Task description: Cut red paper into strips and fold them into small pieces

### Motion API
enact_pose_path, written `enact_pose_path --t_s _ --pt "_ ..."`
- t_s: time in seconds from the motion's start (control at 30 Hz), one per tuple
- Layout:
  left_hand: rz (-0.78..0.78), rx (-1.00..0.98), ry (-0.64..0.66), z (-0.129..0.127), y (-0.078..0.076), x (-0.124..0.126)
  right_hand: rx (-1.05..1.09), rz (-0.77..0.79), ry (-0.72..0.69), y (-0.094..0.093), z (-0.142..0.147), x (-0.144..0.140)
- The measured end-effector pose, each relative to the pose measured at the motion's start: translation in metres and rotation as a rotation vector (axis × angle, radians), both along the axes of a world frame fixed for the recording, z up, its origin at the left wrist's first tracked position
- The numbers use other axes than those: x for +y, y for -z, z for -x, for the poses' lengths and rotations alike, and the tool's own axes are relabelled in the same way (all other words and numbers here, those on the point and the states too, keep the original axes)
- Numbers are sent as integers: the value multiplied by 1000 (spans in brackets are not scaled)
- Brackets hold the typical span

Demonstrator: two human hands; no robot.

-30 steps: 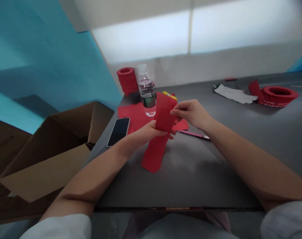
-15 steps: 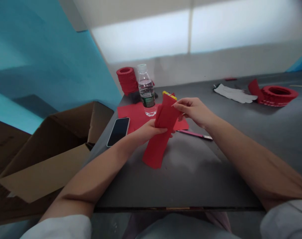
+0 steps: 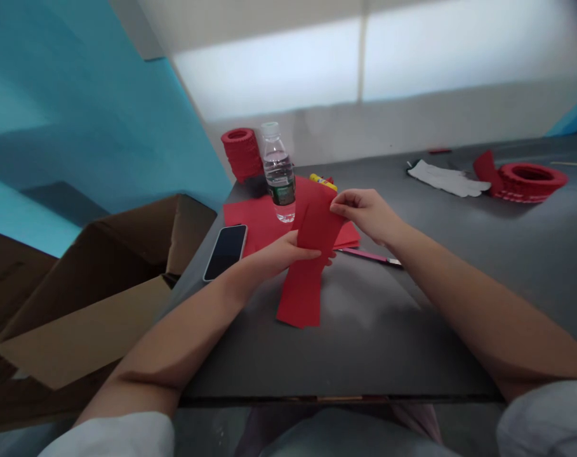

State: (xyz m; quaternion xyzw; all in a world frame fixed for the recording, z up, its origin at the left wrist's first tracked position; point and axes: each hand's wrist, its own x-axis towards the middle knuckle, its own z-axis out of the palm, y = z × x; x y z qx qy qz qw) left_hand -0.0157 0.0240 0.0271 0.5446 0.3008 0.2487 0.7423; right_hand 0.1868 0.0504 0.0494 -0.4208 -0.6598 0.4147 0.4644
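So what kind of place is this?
Maybe a craft workspace, though I can't be certain. The left hand holds red paper strips, more red paper sheets lie on the gray table, and an open cardboard box stands beside it.

Red flat rectangular paper strips (image 3: 321,219), matte, layered in loose bundle. Clasped around middle in left hand (image 3: 295,247), right edge near top pinched in right hand (image 3: 362,212). Bundle tilted, top leaning right; layers fanned, lower ends uneven. Whether lower ends touch grey table (image 3: 364,362): unclear.
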Motion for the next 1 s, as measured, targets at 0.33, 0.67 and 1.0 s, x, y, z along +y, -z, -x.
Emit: enact_pose_path --t_s 0.33,0.67,1.0 --pt "-75 21 -42 -1 6 2 103 180 -93 -3 -1 -5" --pt "-14 44 17 -1 1 0 147 166 -17 8 1 1" --pt "-41 27 -28 -1 3 0 150 116 0 4 1 -2"
